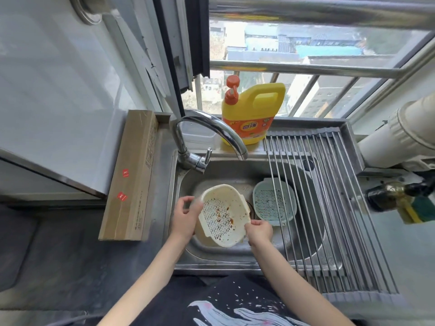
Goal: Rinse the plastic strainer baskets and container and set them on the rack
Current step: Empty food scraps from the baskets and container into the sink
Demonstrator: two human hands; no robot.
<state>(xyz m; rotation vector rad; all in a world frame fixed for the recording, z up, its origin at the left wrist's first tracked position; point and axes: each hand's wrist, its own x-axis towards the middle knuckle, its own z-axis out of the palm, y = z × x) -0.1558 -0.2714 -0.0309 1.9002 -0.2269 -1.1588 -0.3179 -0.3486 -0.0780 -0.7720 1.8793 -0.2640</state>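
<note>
A cream plastic strainer basket point(223, 215) with brown food bits on its slotted bottom is tilted up over the steel sink point(235, 175). My left hand point(186, 216) holds its left rim from behind. My right hand point(259, 231) pinches its lower right rim. A pale green strainer basket point(274, 203) lies in the sink to the right, partly under the roll-up rod rack point(329, 208). A cream container seems to sit under the tilted basket, mostly hidden.
The chrome faucet point(211, 128) arches over the sink with no water running. A yellow detergent jug point(251, 114) stands on the ledge behind. A long cardboard box point(131, 175) lies left of the sink. A sponge point(414, 212) sits at the right.
</note>
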